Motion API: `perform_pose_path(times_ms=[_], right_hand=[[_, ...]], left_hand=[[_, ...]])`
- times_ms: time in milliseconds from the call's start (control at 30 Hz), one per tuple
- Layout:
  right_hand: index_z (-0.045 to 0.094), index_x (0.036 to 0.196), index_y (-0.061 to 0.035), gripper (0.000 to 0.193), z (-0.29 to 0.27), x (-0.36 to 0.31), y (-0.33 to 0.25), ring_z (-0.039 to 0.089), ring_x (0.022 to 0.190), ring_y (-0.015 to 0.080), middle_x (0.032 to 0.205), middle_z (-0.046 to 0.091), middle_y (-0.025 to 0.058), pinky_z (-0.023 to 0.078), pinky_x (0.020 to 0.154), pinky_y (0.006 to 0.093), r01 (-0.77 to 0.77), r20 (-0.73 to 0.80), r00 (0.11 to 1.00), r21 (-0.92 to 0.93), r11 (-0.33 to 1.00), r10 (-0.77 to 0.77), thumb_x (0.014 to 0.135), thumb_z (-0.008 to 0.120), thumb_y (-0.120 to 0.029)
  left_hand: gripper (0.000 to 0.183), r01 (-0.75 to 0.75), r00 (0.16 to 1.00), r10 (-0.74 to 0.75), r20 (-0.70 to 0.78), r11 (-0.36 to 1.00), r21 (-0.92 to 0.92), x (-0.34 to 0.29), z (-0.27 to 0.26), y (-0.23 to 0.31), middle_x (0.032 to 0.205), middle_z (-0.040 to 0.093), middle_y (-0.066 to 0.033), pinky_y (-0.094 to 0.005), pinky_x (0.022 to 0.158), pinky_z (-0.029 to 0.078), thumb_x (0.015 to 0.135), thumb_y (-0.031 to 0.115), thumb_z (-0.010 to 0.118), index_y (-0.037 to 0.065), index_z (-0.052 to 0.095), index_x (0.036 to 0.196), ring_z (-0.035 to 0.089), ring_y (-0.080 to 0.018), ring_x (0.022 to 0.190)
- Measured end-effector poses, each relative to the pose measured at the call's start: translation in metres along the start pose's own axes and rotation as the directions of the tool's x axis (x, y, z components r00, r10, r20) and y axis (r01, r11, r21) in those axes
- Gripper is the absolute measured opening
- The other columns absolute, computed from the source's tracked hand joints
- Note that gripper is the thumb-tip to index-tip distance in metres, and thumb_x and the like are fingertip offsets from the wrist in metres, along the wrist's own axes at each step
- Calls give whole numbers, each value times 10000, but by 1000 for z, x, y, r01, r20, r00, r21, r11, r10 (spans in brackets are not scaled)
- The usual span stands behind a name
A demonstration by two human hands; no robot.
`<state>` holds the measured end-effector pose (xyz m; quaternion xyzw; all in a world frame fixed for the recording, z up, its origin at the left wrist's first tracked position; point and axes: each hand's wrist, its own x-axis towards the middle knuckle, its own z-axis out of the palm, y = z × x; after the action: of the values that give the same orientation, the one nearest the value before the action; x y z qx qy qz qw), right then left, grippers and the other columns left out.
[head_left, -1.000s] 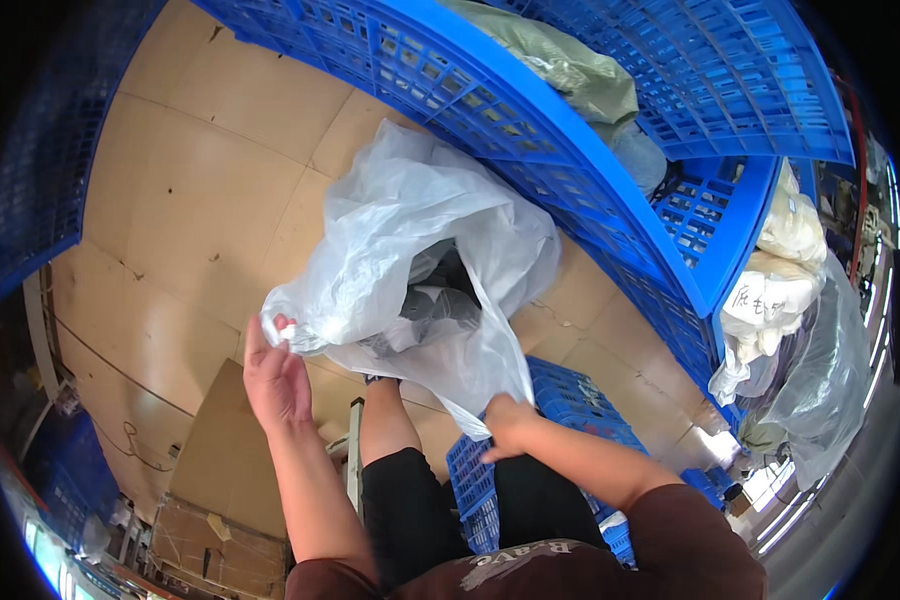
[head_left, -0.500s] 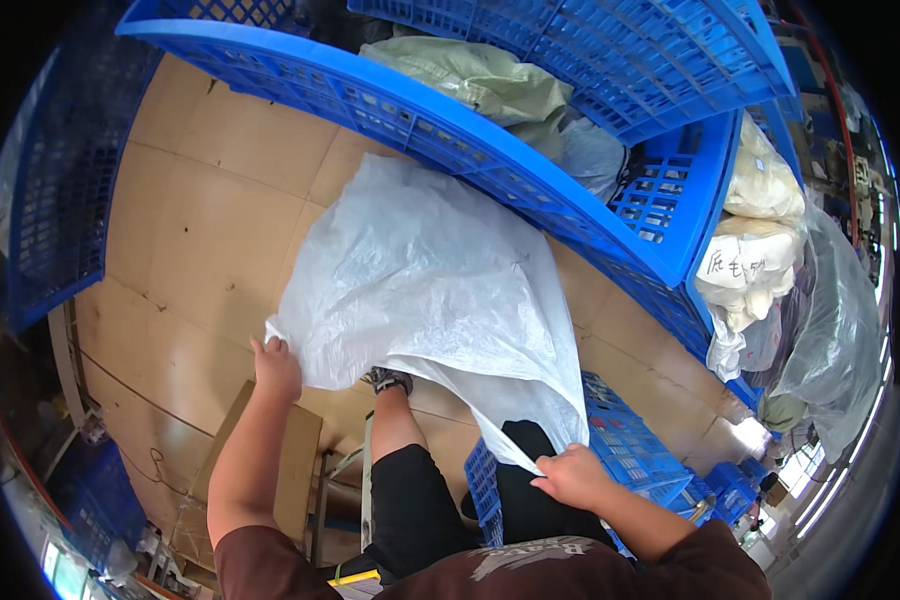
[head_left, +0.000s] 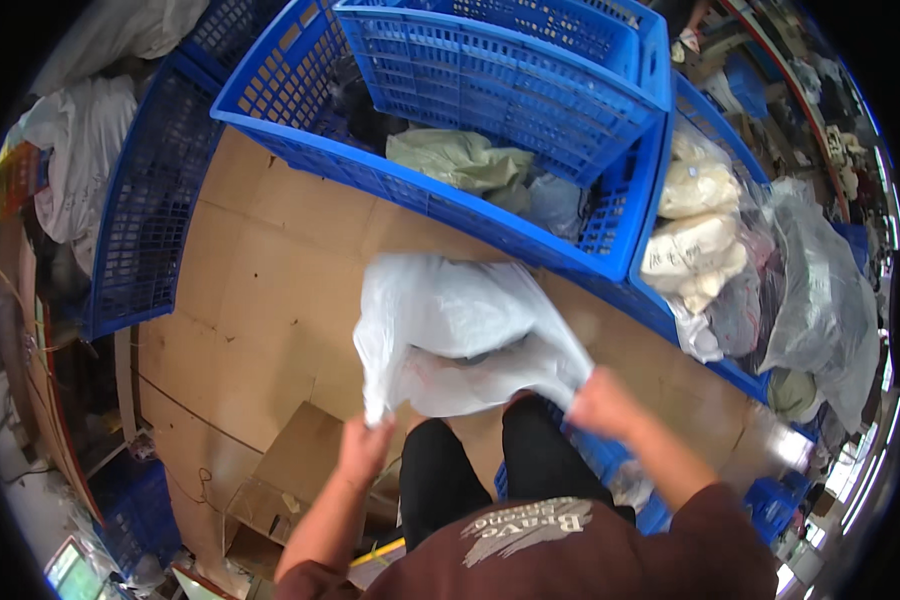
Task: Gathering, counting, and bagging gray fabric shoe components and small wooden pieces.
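Observation:
A large white translucent plastic bag (head_left: 460,300) hangs between my two hands in front of my legs, its mouth gaping toward me. My left hand (head_left: 367,448) is closed on one corner of the bag's rim, above my left knee. At the opposite side of the rim, my right hand (head_left: 604,402) grips the plastic; motion smears its fingers somewhat. The inside of the bag shows as a dark gap and a pale lower wall; I cannot make out anything in it.
Beyond the bag stands a big blue crate (head_left: 390,185) holding a greenish sack (head_left: 460,160) and a smaller blue crate (head_left: 500,85). Cream bags (head_left: 695,255) fill a crate at the right. An open cardboard box (head_left: 295,465) stands by my left arm, and another blue crate (head_left: 145,200) at far left.
The bag has been drawn in toward me and its mouth has widened. My left hand has come lower and to the right; my right hand has risen slightly. The view has shifted.

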<state>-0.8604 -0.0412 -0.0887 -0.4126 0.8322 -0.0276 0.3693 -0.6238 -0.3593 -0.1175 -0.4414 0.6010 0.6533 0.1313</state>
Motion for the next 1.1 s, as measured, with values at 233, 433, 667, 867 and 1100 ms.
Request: perform_pose_path(times_ms=[233,433,667,867,1100], right_hand=[[495,574,-72,220,-118,78,24,539,731,223,623,547,53,353,730,376,142,-417,903,55,988,-106,621,690,-163],[622,713,-101,127,21,99,51,566,885,191,768,621,38,327,903,459,-69,-125,990,-60,996,61,666,676,-207],[563,639,-25,133,-3,98,10,541,629,327,644,549,141,418,593,395,134,-500,851,503,854,162,605,618,-141],[495,604,17,159,-69,36,-17,499,593,320,608,506,141,378,572,379,28,-422,825,695,718,376,603,626,-73],[482,615,-30,179,-58,58,-26,492,710,255,703,496,86,355,659,350,349,-664,735,541,765,134,616,658,-68]], left_hand=[[258,-423,906,381,-187,774,-472,77,-31,137,607,469,-6,-261,535,355,890,222,499,34,523,715,436,-102,555],[140,-93,989,71,-128,980,-176,114,17,52,616,483,-17,-251,543,362,864,148,543,17,531,815,456,-110,567],[234,-96,961,42,-275,978,-186,78,10,91,571,419,18,-232,495,288,860,127,546,55,448,660,371,-79,530],[238,-337,914,210,-348,871,-358,48,5,151,577,430,22,-214,507,281,817,46,580,66,413,649,357,-54,535],[46,-341,889,352,-293,936,87,71,17,163,650,534,-1,-210,551,362,814,32,587,-5,571,837,449,-69,556]])
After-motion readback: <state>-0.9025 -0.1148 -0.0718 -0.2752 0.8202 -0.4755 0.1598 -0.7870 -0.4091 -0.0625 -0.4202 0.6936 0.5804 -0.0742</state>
